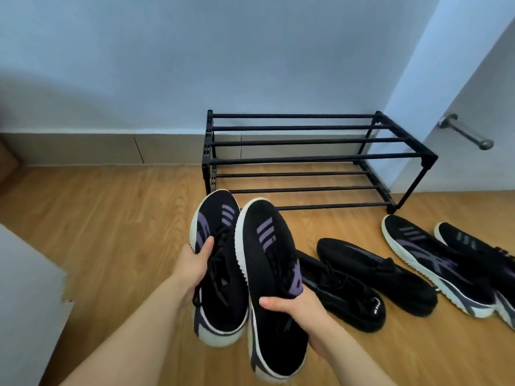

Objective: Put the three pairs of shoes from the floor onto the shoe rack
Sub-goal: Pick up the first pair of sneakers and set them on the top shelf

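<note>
My left hand (193,270) grips a black sneaker with purple stripes and a white sole (220,263), held above the floor. Beside it, my right hand (301,313) grips the matching sneaker (267,271). Both toes point toward the black two-tier shoe rack (312,156), which stands against the wall with nothing on its bars. An all-black pair lies on the floor: one shoe (373,277) in full view, the other (342,299) partly behind the held sneaker. Another black and purple pair (434,263) lies at the right, its second shoe (479,252) cut by the frame edge.
A white door with a metal lever handle (465,132) stands right of the rack. A pale surface (25,302) fills the lower left corner. Wood flooring (111,218) stretches left of the rack, with a beige skirting board along the wall.
</note>
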